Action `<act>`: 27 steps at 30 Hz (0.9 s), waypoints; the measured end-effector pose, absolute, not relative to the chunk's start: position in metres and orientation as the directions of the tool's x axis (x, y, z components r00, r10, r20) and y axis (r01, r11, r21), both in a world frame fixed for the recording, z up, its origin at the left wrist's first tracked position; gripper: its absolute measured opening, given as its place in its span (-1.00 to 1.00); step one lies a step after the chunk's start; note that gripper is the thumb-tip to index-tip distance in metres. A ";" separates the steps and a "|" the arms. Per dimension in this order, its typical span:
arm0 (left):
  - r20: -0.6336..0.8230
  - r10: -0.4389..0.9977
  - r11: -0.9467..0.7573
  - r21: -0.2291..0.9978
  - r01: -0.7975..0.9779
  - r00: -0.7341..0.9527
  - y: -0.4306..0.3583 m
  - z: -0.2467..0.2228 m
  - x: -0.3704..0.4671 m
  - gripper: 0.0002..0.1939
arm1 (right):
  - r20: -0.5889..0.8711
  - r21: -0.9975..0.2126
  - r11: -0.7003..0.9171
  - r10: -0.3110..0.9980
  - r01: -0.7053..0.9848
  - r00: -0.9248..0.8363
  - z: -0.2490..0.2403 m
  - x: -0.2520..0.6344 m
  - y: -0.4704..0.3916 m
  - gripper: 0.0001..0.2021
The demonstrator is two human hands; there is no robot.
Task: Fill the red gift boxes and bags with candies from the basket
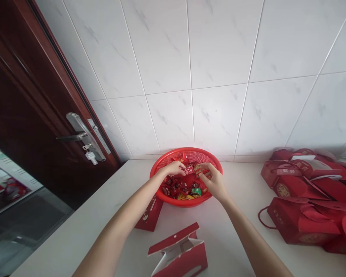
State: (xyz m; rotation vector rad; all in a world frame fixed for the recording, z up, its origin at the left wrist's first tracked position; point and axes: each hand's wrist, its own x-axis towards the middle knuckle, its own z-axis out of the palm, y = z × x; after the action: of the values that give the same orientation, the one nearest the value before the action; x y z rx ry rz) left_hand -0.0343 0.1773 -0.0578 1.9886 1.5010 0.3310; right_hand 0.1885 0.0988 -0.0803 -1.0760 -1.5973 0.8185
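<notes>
Behind everything, one wall of white, grey-veined tiles (167,50). To the left, one dark red-brown door (49,73). In front of the wall, one pale tabletop (240,181). On it at the right, one heap of red gift boxes (301,221), overlapping too much for an exact count; at least four, with one looped cord handle sticking out at the near left. In the middle, close to the wall, one red perforated plastic basket (184,203), round and loaded with wrapped sweets (173,184), too many and too jumbled to number. Nearer, one red paper box (187,261), open at the top and white inside. Just beside the basket's near-left rim, one more red box (151,215), partly behind the left forearm. Over the basket, two hands: left grip (173,168) pinched on one red packet with white dots (188,169); right grip (215,181) curled and partly spread beside one gold-toned packet (198,169), cannot tell whether holding it. Below these, one green packet (195,191) and one yellow packet (185,197).
</notes>
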 end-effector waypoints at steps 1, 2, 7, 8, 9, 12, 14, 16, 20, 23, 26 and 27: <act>-0.159 0.929 -0.166 0.627 0.761 0.333 0.175 -0.054 -0.034 -0.90 | 0.356 -0.895 0.371 0.929 0.247 -0.103 -0.080 0.189 0.099 -0.68; -0.154 0.926 -0.171 0.645 0.745 0.345 0.172 -0.050 -0.033 -0.90 | 0.353 -0.897 0.367 0.930 0.247 -0.102 -0.080 0.189 0.099 -0.69; -0.082 0.935 -0.198 0.688 0.699 0.346 0.161 -0.042 -0.031 -0.86 | 0.364 -0.893 0.376 0.927 0.246 -0.094 -0.081 0.190 0.100 -0.70; -0.060 0.944 -0.197 0.688 0.699 0.324 0.160 -0.043 -0.032 -0.84 | 0.368 -0.891 0.380 0.925 0.249 -0.093 -0.081 0.190 0.100 -0.70; -0.038 0.954 -0.192 0.686 0.702 0.298 0.160 -0.044 -0.033 -0.82 | 0.371 -0.889 0.382 0.924 0.253 -0.093 -0.081 0.189 0.101 -0.70; 0.012 0.976 -0.169 0.670 0.723 0.217 0.160 -0.049 -0.038 -0.78 | 0.373 -0.884 0.385 0.923 0.266 -0.095 -0.080 0.189 0.100 -0.71; 0.027 0.981 -0.163 0.652 0.740 0.192 0.160 -0.050 -0.040 -0.78 | 0.367 -0.882 0.379 0.925 0.281 -0.095 -0.079 0.189 0.099 -0.72; 0.025 0.978 -0.175 0.635 0.752 0.207 0.158 -0.050 -0.040 -0.84 | 0.358 -0.880 0.369 0.929 0.300 -0.094 -0.077 0.189 0.097 -0.72; -0.079 0.940 -0.218 0.610 0.762 0.332 0.149 -0.051 -0.032 -0.85 | 0.344 -0.885 0.363 0.932 0.292 -0.116 -0.076 0.190 0.095 -0.71; -0.164 0.882 -0.271 0.589 0.761 0.441 0.140 -0.056 -0.024 -0.60 | 0.327 -0.895 0.350 0.936 0.275 -0.127 -0.076 0.190 0.094 -0.70; -0.162 0.847 -0.388 0.461 0.798 0.506 0.135 -0.061 -0.018 -0.46 | 0.333 -0.892 0.355 0.935 0.278 -0.125 -0.076 0.190 0.094 -0.71; -0.162 0.845 -0.417 0.399 0.817 0.510 0.135 -0.062 -0.017 -0.51 | 0.341 -0.887 0.361 0.933 0.288 -0.119 -0.076 0.190 0.095 -0.72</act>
State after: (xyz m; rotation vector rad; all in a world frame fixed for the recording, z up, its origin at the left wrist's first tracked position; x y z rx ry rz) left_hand -0.0172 0.1347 -0.0620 2.3282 1.3673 0.0886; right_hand 0.1904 0.0945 -0.0762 -1.1112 -1.6307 0.8147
